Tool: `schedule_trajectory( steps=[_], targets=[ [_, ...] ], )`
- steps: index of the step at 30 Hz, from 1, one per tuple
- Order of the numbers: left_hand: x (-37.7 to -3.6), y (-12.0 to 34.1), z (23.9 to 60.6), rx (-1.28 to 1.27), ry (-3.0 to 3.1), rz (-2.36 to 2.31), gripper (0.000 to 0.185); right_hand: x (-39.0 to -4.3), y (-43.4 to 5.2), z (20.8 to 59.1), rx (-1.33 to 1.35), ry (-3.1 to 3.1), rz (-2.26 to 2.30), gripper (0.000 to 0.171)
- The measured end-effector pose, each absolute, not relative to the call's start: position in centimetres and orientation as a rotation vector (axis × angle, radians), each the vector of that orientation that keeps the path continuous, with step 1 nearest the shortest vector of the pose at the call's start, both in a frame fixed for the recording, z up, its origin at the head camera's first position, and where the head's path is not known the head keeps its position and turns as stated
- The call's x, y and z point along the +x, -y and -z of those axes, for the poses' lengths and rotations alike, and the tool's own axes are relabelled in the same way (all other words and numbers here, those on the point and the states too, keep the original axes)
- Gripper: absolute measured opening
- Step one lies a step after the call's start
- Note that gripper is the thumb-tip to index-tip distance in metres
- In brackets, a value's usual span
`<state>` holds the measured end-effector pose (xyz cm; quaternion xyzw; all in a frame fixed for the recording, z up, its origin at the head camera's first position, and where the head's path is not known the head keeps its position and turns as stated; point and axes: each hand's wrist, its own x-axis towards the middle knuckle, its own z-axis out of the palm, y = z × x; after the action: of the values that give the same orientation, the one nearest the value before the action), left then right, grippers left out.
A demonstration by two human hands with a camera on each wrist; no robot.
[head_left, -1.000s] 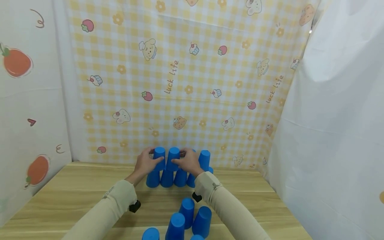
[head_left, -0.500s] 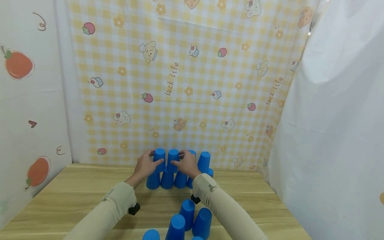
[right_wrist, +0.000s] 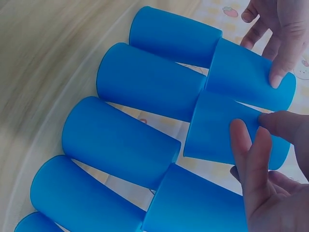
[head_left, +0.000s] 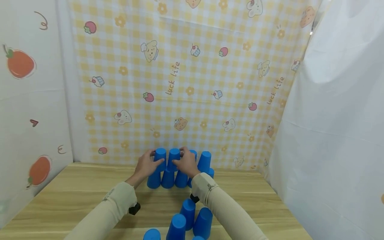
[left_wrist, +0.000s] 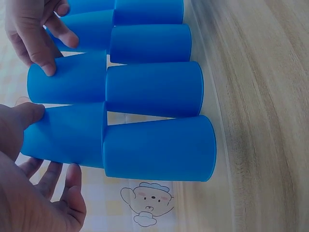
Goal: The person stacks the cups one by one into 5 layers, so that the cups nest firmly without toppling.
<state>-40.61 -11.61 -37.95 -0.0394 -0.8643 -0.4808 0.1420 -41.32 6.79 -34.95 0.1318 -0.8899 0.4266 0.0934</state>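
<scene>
Upside-down blue cups stand in two tiers near the back of the table. My left hand (head_left: 146,165) holds the leftmost upper cup (head_left: 160,155), thumb on the near side; in the left wrist view its fingers lie along that cup's outer side. Beside it, my right hand (head_left: 188,164) has thumb and fingers around the second upper cup (head_left: 174,156). Both upper cups rest with their rims over the bases of the lower cups (head_left: 154,180). Further right in the upper tier is another cup (head_left: 204,160). The right hand partly hides the upper cup behind it.
Several more upside-down blue cups (head_left: 176,228) stand on the wooden table (head_left: 75,200) closer to me, between the forearms. A yellow checked cloth (head_left: 135,83) hangs right behind the tiers. White cloth (head_left: 327,133) hangs along the right side.
Both hands stay on the same two upper cups. My right wrist has shifted slightly left, and the camera view has moved a little. The cups stand as before.
</scene>
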Motion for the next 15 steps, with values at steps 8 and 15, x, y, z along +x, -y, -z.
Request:
schedule_trajectory(
  steps=[8,15],
  targets=[
    [-40.52,11.6,37.92,-0.119,2.489,1.394,0.063,-41.75,-6.82,35.0,0.385,2.626,-1.268,0.055],
    [-40.31,11.72,38.43,-0.153,2.473,1.396,0.061,-41.67,-6.72,34.97,0.395,2.606,-1.27,0.06]
  ],
)
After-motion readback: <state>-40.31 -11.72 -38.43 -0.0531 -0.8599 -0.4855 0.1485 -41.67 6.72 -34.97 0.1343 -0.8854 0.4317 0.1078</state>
